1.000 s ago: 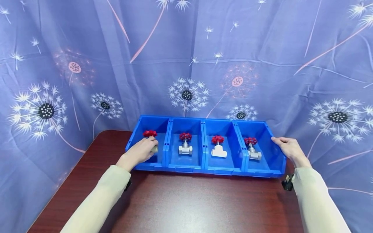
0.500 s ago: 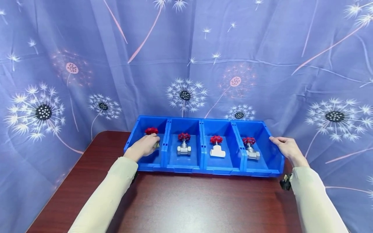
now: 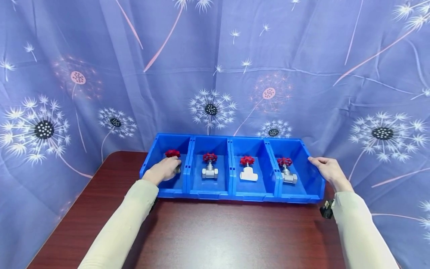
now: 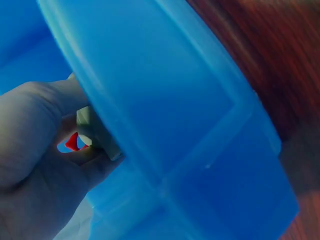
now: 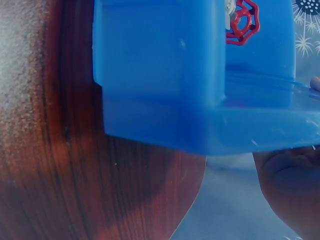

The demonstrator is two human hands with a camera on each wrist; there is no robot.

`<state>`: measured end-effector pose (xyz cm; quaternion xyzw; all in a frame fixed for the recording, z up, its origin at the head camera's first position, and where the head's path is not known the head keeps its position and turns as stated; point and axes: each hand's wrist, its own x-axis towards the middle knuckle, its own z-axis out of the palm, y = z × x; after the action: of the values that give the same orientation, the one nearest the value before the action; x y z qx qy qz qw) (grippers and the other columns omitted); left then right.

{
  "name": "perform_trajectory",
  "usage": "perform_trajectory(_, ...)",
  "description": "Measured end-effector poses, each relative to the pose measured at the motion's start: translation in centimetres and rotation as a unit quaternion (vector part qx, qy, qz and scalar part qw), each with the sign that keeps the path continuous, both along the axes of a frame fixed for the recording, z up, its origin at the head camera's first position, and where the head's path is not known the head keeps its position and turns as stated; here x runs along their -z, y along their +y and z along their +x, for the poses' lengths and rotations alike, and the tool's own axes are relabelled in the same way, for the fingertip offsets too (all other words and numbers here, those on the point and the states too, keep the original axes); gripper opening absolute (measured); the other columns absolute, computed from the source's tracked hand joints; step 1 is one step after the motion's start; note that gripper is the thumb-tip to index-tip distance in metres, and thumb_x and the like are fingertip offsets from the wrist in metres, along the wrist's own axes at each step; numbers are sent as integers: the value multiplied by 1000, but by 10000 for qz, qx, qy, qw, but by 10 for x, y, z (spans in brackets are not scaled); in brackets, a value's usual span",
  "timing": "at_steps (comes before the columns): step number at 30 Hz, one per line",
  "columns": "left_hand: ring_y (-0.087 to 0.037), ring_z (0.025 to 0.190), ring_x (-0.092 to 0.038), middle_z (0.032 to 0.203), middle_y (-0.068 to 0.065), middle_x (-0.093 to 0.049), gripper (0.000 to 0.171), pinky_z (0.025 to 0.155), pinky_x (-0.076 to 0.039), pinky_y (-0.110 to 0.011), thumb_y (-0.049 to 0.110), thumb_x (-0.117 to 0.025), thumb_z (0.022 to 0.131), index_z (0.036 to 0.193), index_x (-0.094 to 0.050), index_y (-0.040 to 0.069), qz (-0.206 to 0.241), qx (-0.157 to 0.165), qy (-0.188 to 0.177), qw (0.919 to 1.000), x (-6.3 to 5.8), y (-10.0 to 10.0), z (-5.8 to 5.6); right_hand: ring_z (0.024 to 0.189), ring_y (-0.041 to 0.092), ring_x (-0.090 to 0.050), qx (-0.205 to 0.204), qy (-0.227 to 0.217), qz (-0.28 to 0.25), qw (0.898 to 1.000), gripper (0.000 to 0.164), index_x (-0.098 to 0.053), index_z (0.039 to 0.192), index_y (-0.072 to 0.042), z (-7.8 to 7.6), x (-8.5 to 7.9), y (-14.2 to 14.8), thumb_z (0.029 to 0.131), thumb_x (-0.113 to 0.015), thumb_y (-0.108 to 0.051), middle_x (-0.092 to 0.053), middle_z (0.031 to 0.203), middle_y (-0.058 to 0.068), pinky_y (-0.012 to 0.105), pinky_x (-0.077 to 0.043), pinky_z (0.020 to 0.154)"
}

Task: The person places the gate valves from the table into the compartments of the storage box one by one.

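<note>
A blue bin row point(image 3: 209, 195) with several side-by-side compartments stands on the table. In its leftmost compartment my left hand point(image 3: 162, 170) grips a valve with a red handwheel point(image 3: 173, 153). The left wrist view shows the greyish-green valve body point(image 4: 95, 132) between thumb and fingers; much of it is hidden by the hand and bin wall. My right hand point(image 3: 327, 170) pinches the rim of the bin row's right end wall, thumb on the inner side. In the right wrist view that hand point(image 5: 290, 185) is partly hidden behind the blue wall.
A metal valve point(image 3: 209, 172) lies in the second compartment, a white valve point(image 3: 248, 174) in the third, and another metal valve point(image 3: 289, 176) in the rightmost; all have red handwheels. Dark wooden table point(image 3: 235, 231) extends in front. A blue dandelion-print curtain point(image 3: 168, 93) hangs close behind.
My left hand has shifted slightly right and farther into its compartment, with the valve moving a little right too. My right hand keeps its hold on the rim. The whole head view has drifted slightly.
</note>
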<state>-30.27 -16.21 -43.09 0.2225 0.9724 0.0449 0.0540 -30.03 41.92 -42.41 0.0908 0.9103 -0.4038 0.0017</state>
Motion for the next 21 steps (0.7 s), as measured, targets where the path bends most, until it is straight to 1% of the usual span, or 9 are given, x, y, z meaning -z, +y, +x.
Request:
perform_trajectory(4,-34,111,-57,122,-18,-58,29,99,-43,-50,11,-60,97,123,-61,0,-50,-31,-155,9999,2,-1,-1,131,53,-34,-2,-6,10,10000,79,-54,134,6,0,1,1,95,-46,-63,-41,141,34,65,-28,102)
perform_trajectory(8,-35,113,-56,120,-16,-58,31,101,-41,-52,10,-61,96,126,-60,1,-91,-16,-310,9995,2,-3,-1,130,53,-35,10,-5,4,10000,80,-54,133,6,-1,1,1,94,-46,-63,-41,140,34,65,-28,102)
perform_trajectory(10,-35,112,-57,117,-15,-59,28,100,-42,-52,9,-61,96,123,-61,2,-121,46,-319,9994,3,-4,-1,130,53,-35,12,-3,17,10000,79,-54,133,6,-1,1,1,95,-46,-63,-41,140,34,65,-29,102)
perform_trajectory(14,-32,104,-58,107,-11,-58,20,96,-44,-49,6,-61,95,114,-63,4,-164,158,-281,9993,4,-4,-3,130,53,-35,30,13,10,10000,78,-53,133,7,0,0,1,95,-46,-61,-41,141,34,65,-28,102)
perform_trajectory(16,-32,102,-59,105,-10,-58,19,95,-45,-50,7,-61,95,114,-64,4,-124,169,-295,9993,4,-4,-3,130,53,-34,30,-6,-11,10000,79,-53,133,6,0,0,1,95,-46,-63,-40,141,34,66,-28,102)
perform_trajectory(21,-34,108,-58,112,-12,-59,28,99,-43,-52,11,-60,97,124,-61,2,-7,108,-456,9989,4,-5,-2,129,52,-36,37,-4,-25,10000,79,-55,132,5,0,1,1,94,-46,-64,-42,140,34,64,-29,102)
